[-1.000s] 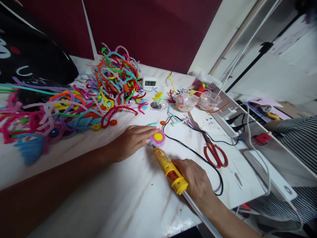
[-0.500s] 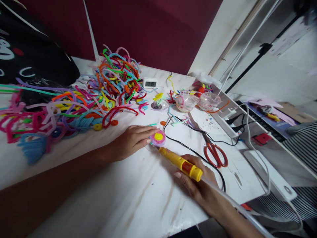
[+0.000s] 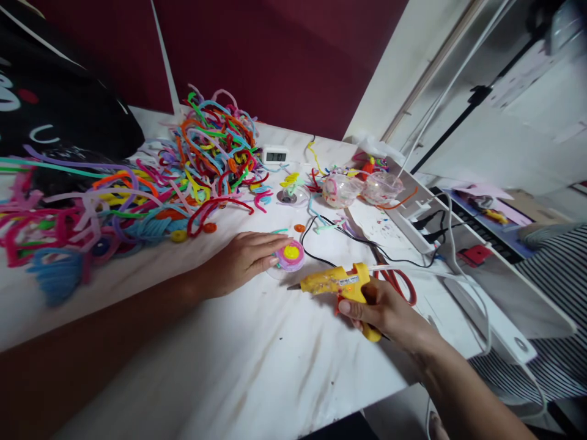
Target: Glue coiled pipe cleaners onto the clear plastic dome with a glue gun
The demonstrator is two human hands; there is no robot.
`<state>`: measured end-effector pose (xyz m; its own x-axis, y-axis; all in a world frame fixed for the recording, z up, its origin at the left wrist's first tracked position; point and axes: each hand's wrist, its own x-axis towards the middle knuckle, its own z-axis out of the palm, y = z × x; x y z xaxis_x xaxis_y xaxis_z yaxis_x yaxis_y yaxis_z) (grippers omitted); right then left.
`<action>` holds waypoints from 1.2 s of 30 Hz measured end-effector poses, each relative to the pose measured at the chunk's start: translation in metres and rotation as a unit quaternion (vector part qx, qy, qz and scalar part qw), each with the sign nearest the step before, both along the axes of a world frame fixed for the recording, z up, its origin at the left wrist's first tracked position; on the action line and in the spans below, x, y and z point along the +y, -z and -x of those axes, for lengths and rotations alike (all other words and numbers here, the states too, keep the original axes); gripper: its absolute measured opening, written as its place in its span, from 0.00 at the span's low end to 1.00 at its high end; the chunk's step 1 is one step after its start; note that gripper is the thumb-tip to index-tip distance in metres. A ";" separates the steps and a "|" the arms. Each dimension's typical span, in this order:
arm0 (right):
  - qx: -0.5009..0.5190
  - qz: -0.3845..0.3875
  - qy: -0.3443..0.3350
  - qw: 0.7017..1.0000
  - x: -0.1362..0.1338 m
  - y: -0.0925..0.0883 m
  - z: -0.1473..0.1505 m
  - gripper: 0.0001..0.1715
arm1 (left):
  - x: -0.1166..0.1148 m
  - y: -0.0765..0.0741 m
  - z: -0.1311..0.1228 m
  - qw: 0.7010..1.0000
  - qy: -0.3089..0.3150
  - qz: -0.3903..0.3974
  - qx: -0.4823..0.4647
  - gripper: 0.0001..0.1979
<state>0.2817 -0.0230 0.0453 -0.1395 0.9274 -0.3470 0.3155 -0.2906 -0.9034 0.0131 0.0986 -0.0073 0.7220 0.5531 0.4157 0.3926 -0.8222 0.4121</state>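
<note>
My right hand [image 3: 373, 308] is wrapped around the handle of a yellow glue gun [image 3: 328, 281], which lies on its side in the grip with its dark nozzle pointing left. The nozzle tip is just below a round pipe-cleaner coil [image 3: 297, 258], pink and lilac with a yellow centre, and apart from it. My left hand [image 3: 243, 260] rests on the table with its fingers together, gripping the coil's left edge. A small orange coil [image 3: 299, 228] lies just behind. What the fingers press underneath is hidden.
A large heap of coloured pipe cleaners [image 3: 215, 146] covers the back left. Two clear plastic cups [image 3: 342, 190], a small digital clock [image 3: 275, 155] and a clear disc [image 3: 290, 195] stand at the back. Red-handled scissors [image 3: 406, 287], a black cable [image 3: 316, 258] and a white power strip [image 3: 495, 321] lie right.
My right hand has turned the glue gun from upright-backed to sideways and drawn its nozzle away from the coil. My left hand stays at the coil.
</note>
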 end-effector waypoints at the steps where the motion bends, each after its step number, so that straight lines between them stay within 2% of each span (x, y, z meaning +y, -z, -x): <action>1: 0.003 0.005 -0.002 1.000 0.002 0.000 -0.001 0.25 | 0.000 0.000 0.000 1.000 0.001 -0.002 -0.001 0.20; 4: -0.008 0.007 -0.020 1.000 0.005 0.004 -0.009 0.27 | -0.001 0.000 0.000 1.000 0.000 -0.005 0.001 0.20; 6: -0.081 -0.016 -0.040 0.996 0.004 0.005 -0.015 0.27 | -0.001 0.000 0.000 1.000 -0.002 -0.005 0.003 0.20; 7: -0.151 -0.049 -0.040 0.986 0.003 0.005 -0.018 0.27 | -0.002 -0.001 0.000 1.000 -0.004 -0.005 0.005 0.20; 8: -0.240 -0.097 -0.027 0.966 0.001 0.004 -0.019 0.26 | -0.002 -0.001 0.000 1.000 -0.005 -0.004 0.005 0.20; 10: -0.405 -0.219 0.010 0.888 -0.001 0.000 -0.018 0.23 | -0.002 -0.001 0.000 1.000 -0.008 0.001 0.005 0.20; 11: -0.453 -0.278 0.021 0.847 -0.001 -0.003 -0.014 0.20 | -0.002 -0.001 0.000 1.000 -0.010 0.005 0.007 0.20; 12: -0.472 -0.327 0.017 0.819 -0.001 -0.005 -0.008 0.18 | -0.002 -0.001 0.000 1.000 -0.013 0.009 0.008 0.20; 13: -0.464 -0.363 -0.007 0.809 0.001 -0.007 -0.001 0.16 | -0.002 -0.001 0.000 1.000 -0.014 0.013 0.009 0.20; 16: -0.425 -0.422 -0.078 0.797 0.013 -0.009 0.028 0.12 | -0.002 0.000 0.000 1.000 -0.016 0.019 0.009 0.20; 18: -0.433 -0.406 -0.101 0.798 0.025 -0.008 0.046 0.10 | -0.002 0.000 0.000 1.000 -0.017 0.020 0.007 0.21; 22: -0.478 -0.371 -0.121 0.787 0.043 -0.004 0.068 0.15 | -0.002 0.002 -0.001 1.000 -0.019 0.019 0.000 0.21; 25: -0.495 -0.362 -0.116 0.782 0.048 -0.003 0.073 0.18 | -0.003 0.004 -0.001 1.000 -0.020 0.015 -0.007 0.20; 29: -0.496 -0.364 -0.105 0.781 0.048 0.000 0.074 0.15 | -0.004 0.003 -0.001 1.000 -0.023 0.014 -0.015 0.20; 36: -0.482 -0.364 -0.088 0.792 0.048 0.002 0.077 0.14 | -0.005 -0.001 -0.003 1.000 -0.013 0.003 -0.028 0.20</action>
<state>0.2043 0.0252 0.0431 -0.2848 0.9260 0.2478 0.9381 0.3224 -0.1267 0.0165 0.0936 -0.0068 0.6832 0.5732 0.4525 0.3890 -0.8100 0.4388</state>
